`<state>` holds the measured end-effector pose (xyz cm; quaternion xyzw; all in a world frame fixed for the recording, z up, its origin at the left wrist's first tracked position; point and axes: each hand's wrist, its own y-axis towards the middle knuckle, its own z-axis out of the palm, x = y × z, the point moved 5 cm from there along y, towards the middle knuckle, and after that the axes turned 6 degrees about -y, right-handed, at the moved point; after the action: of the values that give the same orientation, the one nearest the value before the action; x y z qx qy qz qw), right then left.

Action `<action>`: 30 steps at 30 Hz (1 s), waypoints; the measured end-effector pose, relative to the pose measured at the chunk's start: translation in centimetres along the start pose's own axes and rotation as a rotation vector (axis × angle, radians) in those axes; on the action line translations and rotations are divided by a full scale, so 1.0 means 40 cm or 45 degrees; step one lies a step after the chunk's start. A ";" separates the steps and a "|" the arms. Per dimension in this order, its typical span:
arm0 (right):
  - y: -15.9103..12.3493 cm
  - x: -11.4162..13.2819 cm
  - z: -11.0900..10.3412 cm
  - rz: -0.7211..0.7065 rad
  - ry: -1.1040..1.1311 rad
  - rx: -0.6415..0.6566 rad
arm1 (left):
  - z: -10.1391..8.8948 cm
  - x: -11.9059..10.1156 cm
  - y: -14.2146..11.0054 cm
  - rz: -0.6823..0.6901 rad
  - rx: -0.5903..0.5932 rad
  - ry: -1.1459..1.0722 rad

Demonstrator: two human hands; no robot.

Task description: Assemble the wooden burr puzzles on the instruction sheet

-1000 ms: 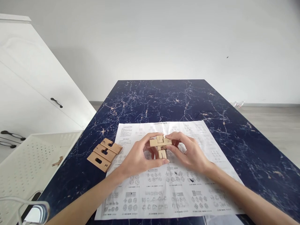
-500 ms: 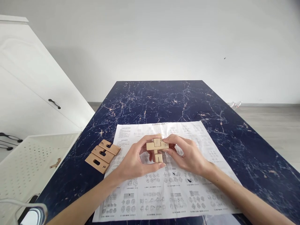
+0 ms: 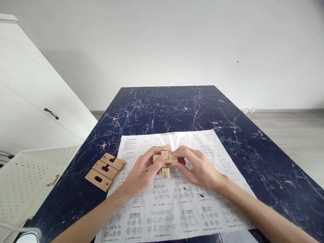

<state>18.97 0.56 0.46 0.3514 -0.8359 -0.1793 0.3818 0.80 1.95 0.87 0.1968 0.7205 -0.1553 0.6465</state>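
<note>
Between my two hands is a wooden interlocking puzzle point(image 3: 165, 173), made of pale crossed bars with marks on their ends. My left hand point(image 3: 144, 170) grips it from the left, the thumb pressed on its front and the fingers behind. From the right, my right hand point(image 3: 198, 165) pinches the bar marked with a number, thumb below and index finger above. The puzzle is held over a printed instruction sheet point(image 3: 162, 221) with rows of small diagrams. The far sides of the puzzle are hidden by my fingers.
Left of the sheet lie three flat wooden pieces point(image 3: 103, 172) with slots and numbers, on the dark blue marbled table point(image 3: 162, 108). A white perforated surface point(image 3: 25, 182) with a small wooden piece point(image 3: 53, 181) stands at the left, below a white cabinet point(image 3: 30, 84).
My left thumb has moved up from the lower bar onto the front of the puzzle. My right hand keeps its pinch. The whole view has shifted slightly.
</note>
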 end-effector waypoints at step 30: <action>0.013 -0.007 -0.002 0.274 0.151 0.020 | -0.006 -0.004 -0.001 -0.092 0.050 0.009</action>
<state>18.91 1.10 0.66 0.2727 -0.8461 -0.1095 0.4448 0.61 2.02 1.06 0.1838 0.7263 -0.1919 0.6340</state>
